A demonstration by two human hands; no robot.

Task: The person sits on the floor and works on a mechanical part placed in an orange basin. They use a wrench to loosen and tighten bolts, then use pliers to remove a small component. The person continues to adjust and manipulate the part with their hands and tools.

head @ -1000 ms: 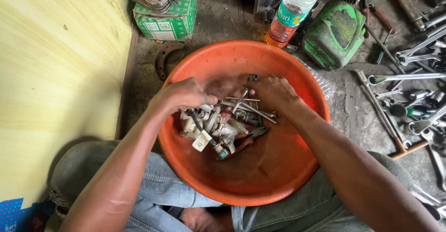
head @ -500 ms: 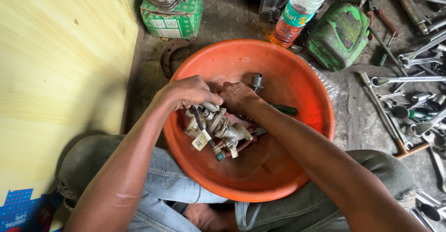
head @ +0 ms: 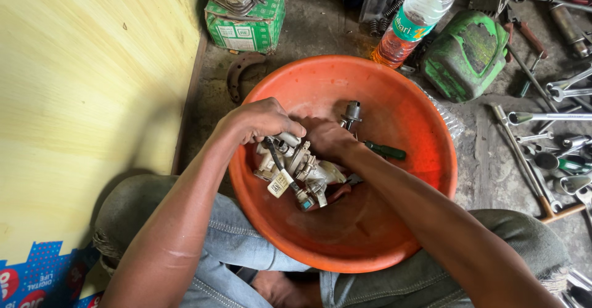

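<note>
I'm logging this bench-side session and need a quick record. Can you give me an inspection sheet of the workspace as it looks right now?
Surface: dirty, stained concrete floor; the person sits on it with an orange basin between the knees.
Job's things: a pale metal carburettor-like part with a small tag, inside the basin.
Clutter: green-handled screwdriver and a red-handled tool in the basin; spanners spread at the right.
Hands: left hand and right hand both grip the part.
Cables: nothing seen.
Surroundings: yellow board at the left, green carton, plastic bottle with orange liquid, worn green cover.
</note>
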